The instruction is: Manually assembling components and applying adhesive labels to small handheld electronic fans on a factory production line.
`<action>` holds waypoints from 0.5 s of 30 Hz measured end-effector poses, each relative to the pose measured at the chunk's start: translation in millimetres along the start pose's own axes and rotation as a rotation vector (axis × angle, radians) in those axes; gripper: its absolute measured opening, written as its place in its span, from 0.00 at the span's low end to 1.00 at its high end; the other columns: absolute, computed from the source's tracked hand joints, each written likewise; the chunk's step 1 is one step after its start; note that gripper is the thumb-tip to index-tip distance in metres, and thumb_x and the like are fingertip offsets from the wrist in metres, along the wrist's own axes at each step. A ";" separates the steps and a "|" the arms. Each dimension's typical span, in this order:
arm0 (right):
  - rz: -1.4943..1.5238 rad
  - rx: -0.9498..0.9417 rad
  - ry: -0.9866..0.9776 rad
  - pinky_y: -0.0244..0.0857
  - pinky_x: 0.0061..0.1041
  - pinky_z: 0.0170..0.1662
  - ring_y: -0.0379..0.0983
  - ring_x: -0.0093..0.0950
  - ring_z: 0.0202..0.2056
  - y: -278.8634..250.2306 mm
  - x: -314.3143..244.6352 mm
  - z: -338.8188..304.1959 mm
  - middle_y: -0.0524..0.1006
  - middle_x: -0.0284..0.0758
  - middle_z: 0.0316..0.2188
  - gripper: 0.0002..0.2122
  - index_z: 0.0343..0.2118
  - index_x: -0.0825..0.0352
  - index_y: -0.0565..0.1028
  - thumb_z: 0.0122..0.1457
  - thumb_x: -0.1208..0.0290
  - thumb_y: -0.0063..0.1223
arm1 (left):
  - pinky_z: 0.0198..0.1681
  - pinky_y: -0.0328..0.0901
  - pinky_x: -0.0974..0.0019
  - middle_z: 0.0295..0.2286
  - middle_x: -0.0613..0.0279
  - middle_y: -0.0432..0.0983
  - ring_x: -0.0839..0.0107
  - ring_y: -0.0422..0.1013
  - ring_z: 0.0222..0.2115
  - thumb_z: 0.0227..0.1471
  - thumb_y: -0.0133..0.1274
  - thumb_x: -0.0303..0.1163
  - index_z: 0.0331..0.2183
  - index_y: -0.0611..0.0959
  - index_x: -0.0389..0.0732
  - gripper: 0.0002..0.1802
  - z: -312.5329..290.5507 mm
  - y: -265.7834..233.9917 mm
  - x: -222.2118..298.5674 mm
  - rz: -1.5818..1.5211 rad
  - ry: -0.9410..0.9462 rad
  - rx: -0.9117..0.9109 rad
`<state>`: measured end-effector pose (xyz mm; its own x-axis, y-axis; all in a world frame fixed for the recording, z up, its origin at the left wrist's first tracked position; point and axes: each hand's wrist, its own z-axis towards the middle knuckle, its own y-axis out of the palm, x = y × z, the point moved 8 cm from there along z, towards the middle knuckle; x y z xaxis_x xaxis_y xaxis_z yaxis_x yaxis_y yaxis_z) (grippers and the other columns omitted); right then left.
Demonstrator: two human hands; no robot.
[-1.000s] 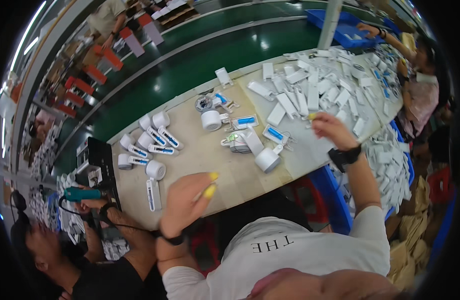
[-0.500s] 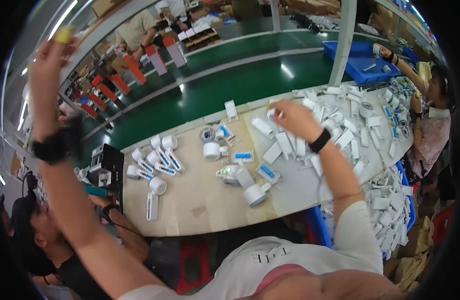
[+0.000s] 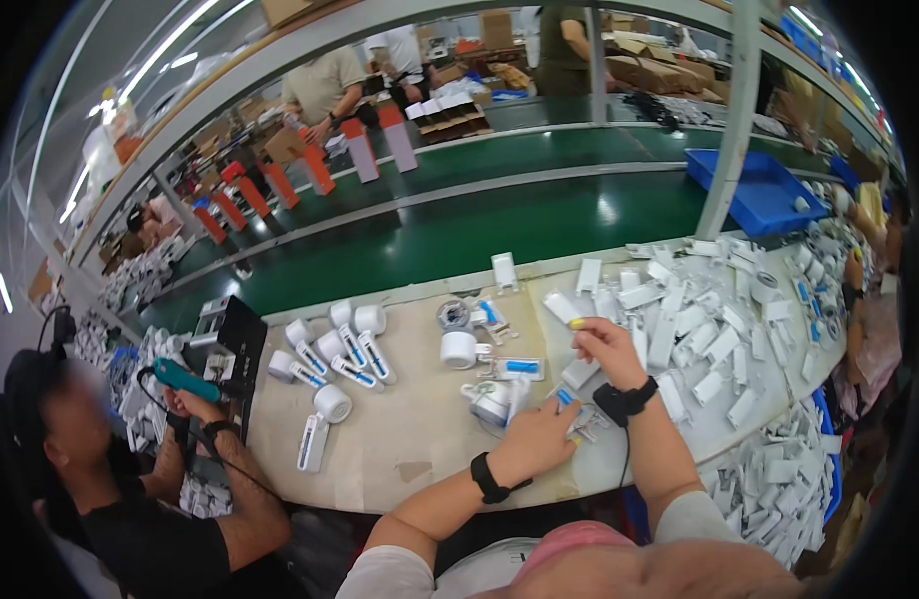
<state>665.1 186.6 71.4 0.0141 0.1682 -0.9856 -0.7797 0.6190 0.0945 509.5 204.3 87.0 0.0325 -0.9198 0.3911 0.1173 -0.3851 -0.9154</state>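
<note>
My left hand (image 3: 539,436) reaches across the table's near side, finger and thumb apart at a white part with a blue strip (image 3: 566,398). Small clear-looking pieces (image 3: 588,421) lie by its fingertips. Further right, my right hand (image 3: 607,349) hovers by the white casings, fingers curled together; whatever they may pinch is hidden. Yellow covers show on some fingertips. Left of my hands sit a white round-headed unit (image 3: 487,400), another white cylinder (image 3: 458,349), and a second white part with a blue strip (image 3: 519,368).
White units with blue-marked handles (image 3: 352,349) cluster on the left. White casings (image 3: 694,339) heap on the right, more fill a blue bin (image 3: 832,479) below. Beyond runs a green conveyor (image 3: 459,215), with a post (image 3: 734,130). A co-worker at left holds a teal tool (image 3: 185,379).
My left hand has come down from high at the upper left to the table. My right hand stays near the casings, now closer to the left. The view has shifted.
</note>
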 end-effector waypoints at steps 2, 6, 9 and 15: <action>0.041 0.070 -0.022 0.60 0.14 0.24 0.67 0.16 0.23 -1.3 2.8 1.6 0.73 0.30 0.24 0.09 0.38 0.68 0.72 0.55 0.75 0.46 | 0.31 0.65 0.57 0.29 0.52 0.71 0.55 0.71 0.29 0.38 0.53 0.36 0.47 0.70 0.44 0.29 -2.6 8.1 -17.7 -0.033 -0.051 -0.100; -0.016 0.056 -0.031 0.60 0.14 0.25 0.67 0.17 0.22 24.5 -9.0 16.3 0.73 0.30 0.23 0.09 0.38 0.69 0.72 0.55 0.75 0.46 | 0.35 0.61 0.53 0.27 0.58 0.73 0.60 0.71 0.26 0.39 0.51 0.34 0.45 0.71 0.49 0.26 3.6 -15.2 -51.6 0.097 -0.062 -0.033; -0.017 0.004 0.007 0.60 0.14 0.25 0.67 0.16 0.23 48.0 -10.8 24.7 0.73 0.31 0.24 0.09 0.39 0.69 0.71 0.55 0.75 0.45 | 0.40 0.56 0.46 0.24 0.61 0.74 0.65 0.71 0.28 0.40 0.49 0.30 0.41 0.73 0.45 0.21 -1.6 -31.4 -76.4 0.299 -0.062 0.211; -0.026 0.059 -0.024 0.60 0.13 0.26 0.66 0.16 0.24 49.1 9.5 17.1 0.73 0.29 0.26 0.10 0.40 0.69 0.71 0.56 0.74 0.45 | 0.44 0.54 0.52 0.23 0.61 0.73 0.64 0.70 0.27 0.41 0.49 0.32 0.43 0.72 0.42 0.22 -11.5 -34.0 -59.5 0.271 0.002 0.322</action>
<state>637.7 231.7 69.1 0.0491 0.1691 -0.9844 -0.7405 0.6675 0.0777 492.2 271.2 93.7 0.1032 -0.9848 0.1395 0.4092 -0.0858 -0.9084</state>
